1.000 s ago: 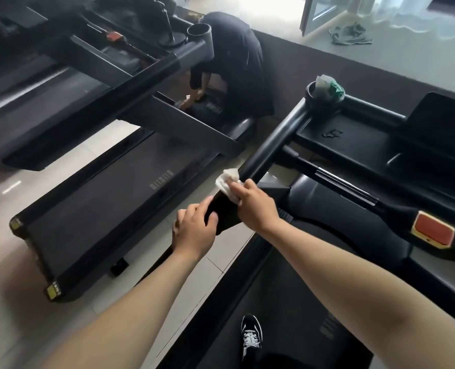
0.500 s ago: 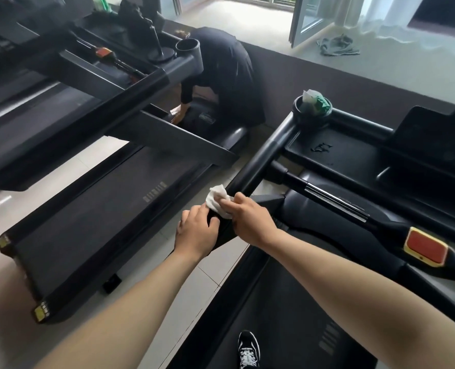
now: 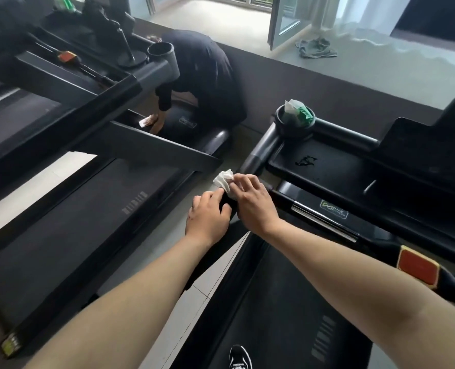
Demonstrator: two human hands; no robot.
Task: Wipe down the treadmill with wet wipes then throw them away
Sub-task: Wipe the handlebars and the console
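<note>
The right hand [image 3: 255, 206] pinches a crumpled white wet wipe [image 3: 224, 179] against the black tubular handrail [image 3: 259, 153] on the left of the near treadmill [image 3: 274, 302], its fingers curled on the wipe. The left hand [image 3: 207, 217], just beside it and nearer, grips the same rail.

A narrow strip of pale tiled floor [image 3: 215, 270] separates this machine's edge from a second black treadmill [image 3: 88, 209] to the left, so there is little room sideways.

Two round cup holders show. The right one [image 3: 293, 129], at the rail's far end, holds one green-and-white wipe pack [image 3: 299, 113]; the left one [image 3: 165, 53] is far off. There are two red pads [image 3: 416, 266] [image 3: 66, 56], one black shoe [image 3: 239, 356] on the belt, and one crouching person in dark clothes [image 3: 210, 73] far off.
</note>
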